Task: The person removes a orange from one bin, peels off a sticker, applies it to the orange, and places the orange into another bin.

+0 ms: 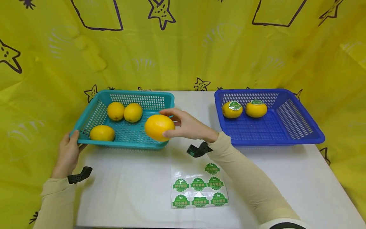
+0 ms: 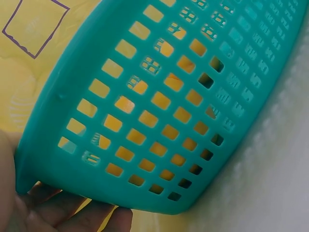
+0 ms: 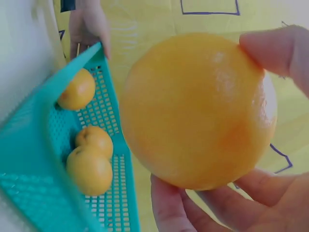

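My right hand (image 1: 183,125) grips a plain orange (image 1: 159,127) just above the near right corner of the teal basket (image 1: 94,112). In the right wrist view the orange (image 3: 198,111) fills the frame, with the fingertips (image 3: 277,48) curled round it. Three more oranges (image 1: 102,133) lie in the teal basket. My left hand (image 1: 67,152) holds that basket's near left corner, thumb on the rim; the left wrist view shows the basket wall (image 2: 159,96) with fingers (image 2: 63,212) under it.
A blue basket (image 1: 300,133) at the right holds two oranges (image 1: 232,109) with green stickers on top. A sheet of green round stickers (image 1: 198,187) lies on the white table (image 1: 128,187) in front of me. Yellow cloth surrounds the table.
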Tool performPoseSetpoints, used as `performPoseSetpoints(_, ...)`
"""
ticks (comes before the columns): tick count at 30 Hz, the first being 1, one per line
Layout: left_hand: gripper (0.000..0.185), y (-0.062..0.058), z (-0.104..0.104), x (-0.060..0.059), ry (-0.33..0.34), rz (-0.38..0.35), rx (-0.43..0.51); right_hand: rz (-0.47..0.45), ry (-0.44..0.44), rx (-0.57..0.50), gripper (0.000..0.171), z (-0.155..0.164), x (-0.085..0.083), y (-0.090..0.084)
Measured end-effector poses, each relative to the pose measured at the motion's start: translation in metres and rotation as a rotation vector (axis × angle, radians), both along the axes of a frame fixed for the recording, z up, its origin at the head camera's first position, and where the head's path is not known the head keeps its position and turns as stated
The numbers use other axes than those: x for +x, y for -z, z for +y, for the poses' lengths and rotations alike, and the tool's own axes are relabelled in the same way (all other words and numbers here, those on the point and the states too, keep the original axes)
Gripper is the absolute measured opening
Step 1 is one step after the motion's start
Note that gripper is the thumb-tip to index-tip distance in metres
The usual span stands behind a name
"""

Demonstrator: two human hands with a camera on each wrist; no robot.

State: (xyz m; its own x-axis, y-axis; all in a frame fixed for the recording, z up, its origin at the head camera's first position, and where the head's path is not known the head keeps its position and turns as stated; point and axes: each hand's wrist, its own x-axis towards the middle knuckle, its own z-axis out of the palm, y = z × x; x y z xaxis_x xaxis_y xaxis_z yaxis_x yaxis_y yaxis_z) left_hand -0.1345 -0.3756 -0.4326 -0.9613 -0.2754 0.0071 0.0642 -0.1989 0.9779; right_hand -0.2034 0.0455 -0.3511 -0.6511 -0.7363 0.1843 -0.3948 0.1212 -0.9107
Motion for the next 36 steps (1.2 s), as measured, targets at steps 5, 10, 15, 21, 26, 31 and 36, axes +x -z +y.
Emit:
performPoseSetpoints(5, 0.026, 0.003, 0.0, 0.0, 0.016, 0.002, 0.01, 0.006, 0.008, -0.009, 0.063, 0.035, 0.02, 0.011)
performPoseSetpoints(10, 0.026, 0.003, 0.0, -0.001, 0.023, 0.004, 0.009, 0.01, 0.042, 0.018, 0.062, 0.065, 0.031, 0.03)
performPoseSetpoints(15, 0.027, 0.004, 0.0, 0.0, 0.041, 0.02, 0.009, -0.005, 0.063, 0.055, 0.065, 0.086, 0.031, 0.053)
performPoseSetpoints(21, 0.03, 0.006, -0.002, 0.002, 0.045, 0.024, 0.022, -0.025, 0.079, 0.1, 0.066, 0.096, 0.03, 0.077)
performPoseSetpoints(26, 0.031, 0.008, -0.002, 0.003, 0.041, 0.03, 0.035, -0.055, 0.05, 0.095, 0.065, 0.097, 0.027, 0.09)
performPoseSetpoints(31, 0.033, 0.007, -0.001, 0.003, 0.05, 0.038, 0.033, -0.067, 0.021, 0.098, 0.066, 0.1, 0.025, 0.098)
performPoseSetpoints(36, 0.035, 0.006, 0.0, 0.003, 0.056, 0.042, 0.054, -0.104, 0.005, 0.094, 0.069, 0.104, 0.024, 0.104)
